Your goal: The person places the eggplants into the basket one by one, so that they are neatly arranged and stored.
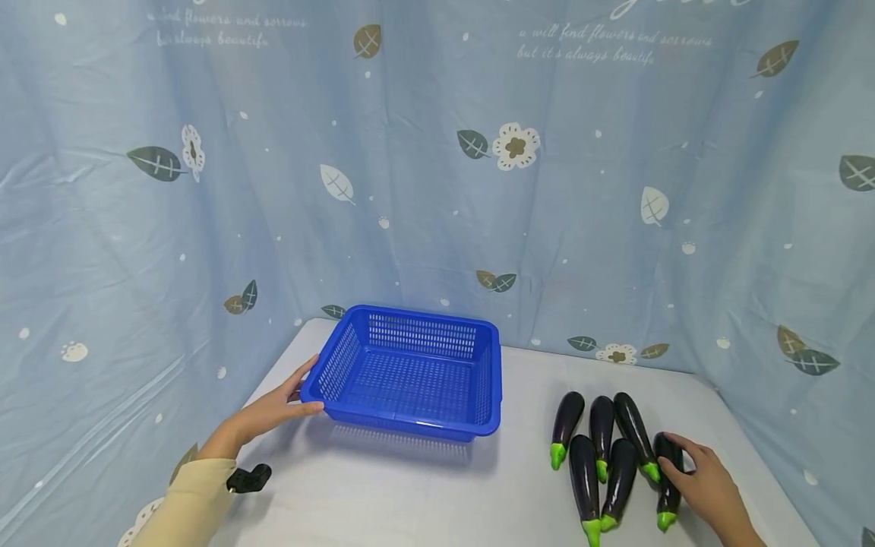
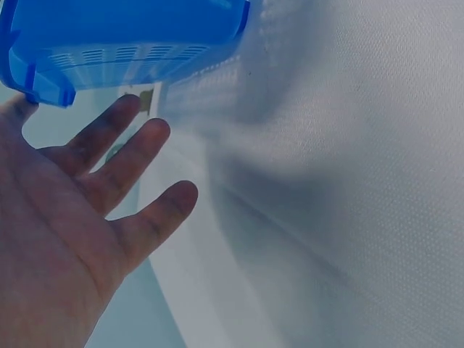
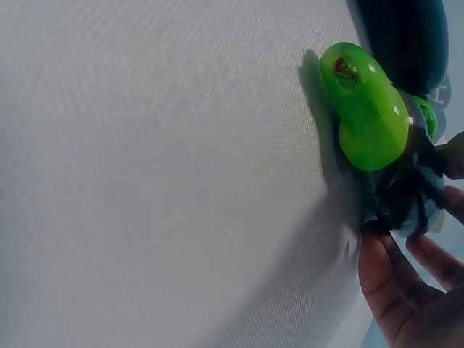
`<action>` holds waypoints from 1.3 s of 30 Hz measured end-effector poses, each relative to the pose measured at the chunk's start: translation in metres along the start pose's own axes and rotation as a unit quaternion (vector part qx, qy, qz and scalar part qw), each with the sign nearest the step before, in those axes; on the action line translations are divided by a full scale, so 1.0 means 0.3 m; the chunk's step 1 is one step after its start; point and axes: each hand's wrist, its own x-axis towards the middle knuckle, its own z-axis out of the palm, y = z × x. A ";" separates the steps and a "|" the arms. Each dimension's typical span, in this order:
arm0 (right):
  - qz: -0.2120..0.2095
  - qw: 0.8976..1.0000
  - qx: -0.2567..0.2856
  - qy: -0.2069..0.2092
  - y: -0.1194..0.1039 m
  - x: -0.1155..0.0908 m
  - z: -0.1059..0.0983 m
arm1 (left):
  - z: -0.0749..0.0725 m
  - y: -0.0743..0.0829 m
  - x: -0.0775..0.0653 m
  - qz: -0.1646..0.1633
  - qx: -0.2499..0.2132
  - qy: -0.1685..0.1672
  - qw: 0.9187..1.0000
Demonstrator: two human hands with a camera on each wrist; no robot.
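A blue plastic basket (image 1: 417,427) with slotted walls stands on the white table. My left hand (image 1: 276,406) is at its left front corner, thumb by the front edge and a finger along the left rim. In the left wrist view the other fingers (image 2: 138,159) of that hand spread straight, away from the wall. At the right, my right hand (image 1: 707,482) grips the rightmost eggplant (image 1: 668,494), dark purple with a green cap. The right wrist view shows its green cap (image 3: 373,116) towards the camera, thumb and fingers on either side of its body.
Several more eggplants lie left of the right hand, among them one eggplant (image 1: 632,425) closest to it and another (image 1: 567,418) at the far left of the group. A blue patterned curtain (image 1: 424,228) hangs behind the white table (image 1: 383,501) and at its sides.
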 end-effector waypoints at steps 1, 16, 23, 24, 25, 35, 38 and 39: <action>0.000 1.000 0.001 0.001 -0.001 0.000 0.001 | -0.001 0.002 -0.002 0.001 -0.002 -0.001 1.000; 0.026 0.999 0.013 0.029 -0.030 -0.012 0.001 | -0.003 0.024 -0.008 -0.001 0.005 -0.014 1.000; 0.020 0.998 0.015 0.051 -0.046 -0.009 -0.003 | 0.002 0.027 -0.009 -0.006 0.013 -0.018 1.000; 0.018 0.998 0.016 0.053 -0.048 -0.009 -0.004 | 0.004 0.027 -0.009 -0.007 0.014 -0.017 1.000; 0.016 0.998 0.016 0.055 -0.050 -0.008 -0.005 | 0.006 0.027 -0.009 -0.005 0.017 -0.018 1.000; 0.005 0.998 0.024 0.064 -0.075 -0.011 -0.016 | 0.028 0.028 -0.015 -0.003 0.020 -0.008 1.000; -0.005 0.997 0.027 0.073 -0.085 -0.015 -0.019 | 0.033 0.028 -0.016 -0.001 0.017 -0.008 1.000; -0.010 0.997 0.028 0.077 -0.090 -0.015 -0.020 | 0.035 0.028 -0.016 0.000 0.016 -0.008 1.000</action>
